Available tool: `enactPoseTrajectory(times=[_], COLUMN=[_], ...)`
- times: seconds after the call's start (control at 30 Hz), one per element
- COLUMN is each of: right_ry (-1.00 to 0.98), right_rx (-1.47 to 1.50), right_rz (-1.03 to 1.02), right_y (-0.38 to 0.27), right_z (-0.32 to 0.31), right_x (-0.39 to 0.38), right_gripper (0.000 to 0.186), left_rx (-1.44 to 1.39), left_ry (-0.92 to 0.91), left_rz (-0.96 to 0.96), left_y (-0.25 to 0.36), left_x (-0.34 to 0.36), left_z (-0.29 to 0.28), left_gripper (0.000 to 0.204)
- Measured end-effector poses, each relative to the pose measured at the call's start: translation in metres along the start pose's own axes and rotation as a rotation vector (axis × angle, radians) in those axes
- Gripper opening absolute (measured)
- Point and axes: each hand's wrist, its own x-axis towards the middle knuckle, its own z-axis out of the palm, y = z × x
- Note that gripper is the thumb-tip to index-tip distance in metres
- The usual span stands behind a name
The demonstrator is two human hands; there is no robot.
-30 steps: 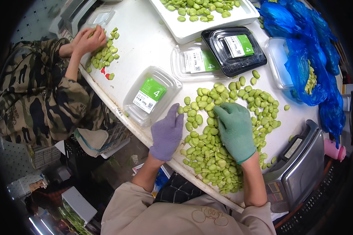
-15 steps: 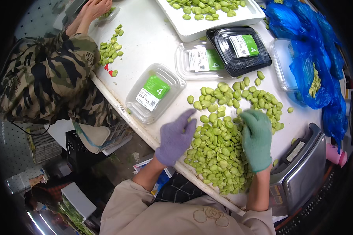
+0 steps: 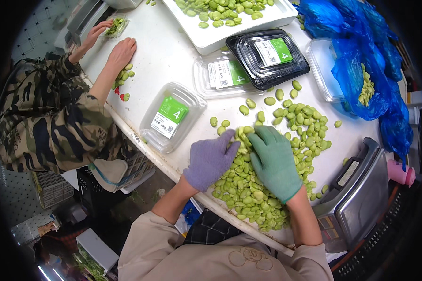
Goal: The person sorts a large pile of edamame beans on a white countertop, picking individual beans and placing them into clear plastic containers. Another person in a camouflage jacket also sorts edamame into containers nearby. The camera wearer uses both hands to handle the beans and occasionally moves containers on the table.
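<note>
A pile of shelled green broad beans [image 3: 258,206] lies on the white table in front of me. My left hand [image 3: 208,159], in a purple knit glove, curves against a bunch of beans at the pile's far left side. Facing it, my right hand [image 3: 275,164] wears a green glove and curls over the same bunch. The beans are pressed between both hands, and some blur with motion. Under the right palm the pile is hidden. A lidded clear plastic box [image 3: 166,119] with a green and white label sits beyond my left hand.
Farther back are a black-based lidded box [image 3: 269,58], another clear box [image 3: 215,70] and a white tray [image 3: 211,42] of beans. Right stand an open clear container [image 3: 321,70], blue plastic bags [image 3: 375,79] and a metal scale [image 3: 356,196]. A co-worker's hand [image 3: 122,54] rests at left.
My right hand has swept left across the pile toward my left hand, bunching beans between them. The co-worker's hands have come apart, one reaching onto the loose beans. The whole view has shifted slightly.
</note>
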Motion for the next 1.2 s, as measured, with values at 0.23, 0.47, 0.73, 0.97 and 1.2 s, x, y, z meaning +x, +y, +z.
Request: enactPoseTrajectory(times=[0.23, 0.47, 0.73, 0.97, 1.2], right_ry=[-0.046, 0.432, 0.384, 0.205, 0.314], right_rx=[0.147, -0.034, -0.202, 0.065, 0.125], right_rz=[0.062, 0.354, 0.394, 0.29, 0.3], right_y=[-0.001, 0.04, 0.065, 0.021, 0.021], right_z=[-0.021, -0.031, -0.006, -0.004, -0.023], right_x=[-0.048, -0.031, 0.008, -0.031, -0.01], right_gripper=[0.023, 0.029, 0.035, 0.028, 0.024], left_rx=[-0.096, 0.08, 0.188, 0.012, -0.065], left_ry=[-0.033, 0.061, 0.014, -0.015, 0.088], left_rz=[0.241, 0.225, 0.291, 0.29, 0.257], left_y=[0.004, 0.019, 0.028, 0.012, 0.018], left_x=[-0.019, 0.043, 0.083, 0.078, 0.075], left_z=[-0.003, -0.003, 0.028, 0.027, 0.024], left_gripper=[0.026, 0.026, 0.024, 0.019, 0.025])
